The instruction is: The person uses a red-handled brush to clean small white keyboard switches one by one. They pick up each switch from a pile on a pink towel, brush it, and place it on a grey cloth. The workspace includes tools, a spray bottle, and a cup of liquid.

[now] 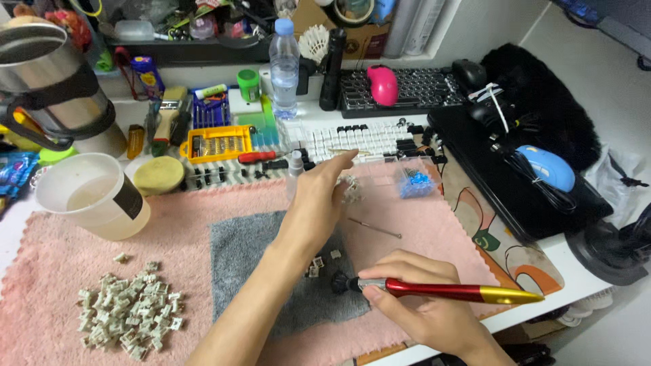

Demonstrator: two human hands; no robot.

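Far left on the pink towel point(68, 271) there's a heap of small whitish switch parts point(129, 313), and behind it a translucent plastic cup point(91, 195) with a yellow round lid point(158, 175) next to it. Up behind those sits a yellow screwdriver bit case point(218, 144).

A grey cloth point(258, 264) lies in the middle of the towel, and a couple more tiny parts point(324, 261) sit on it. The left hand point(319, 200) stretches forward over that cloth, fingers loosely open and pointing toward a little cluster of parts point(351, 188) near the far edge of the towel; it isn't gripping anything as far as I can see. A thin metal pick point(374, 228) lies just right of it, and a small box of blue bits point(415, 181) is beyond that.

The right hand point(420, 298) is down near the front edge of the worktop, fingers wrapped around a red and gold pen-shaped tool point(447, 290). Its dark tip sits over the grey cloth, right by the loose parts.

Further right there's a black laptop point(502, 183) with a blue mouse point(548, 167) on it. At the back: a white keyboard point(366, 139) with some keycaps off, a water bottle point(284, 68) and a pink mouse point(382, 85).
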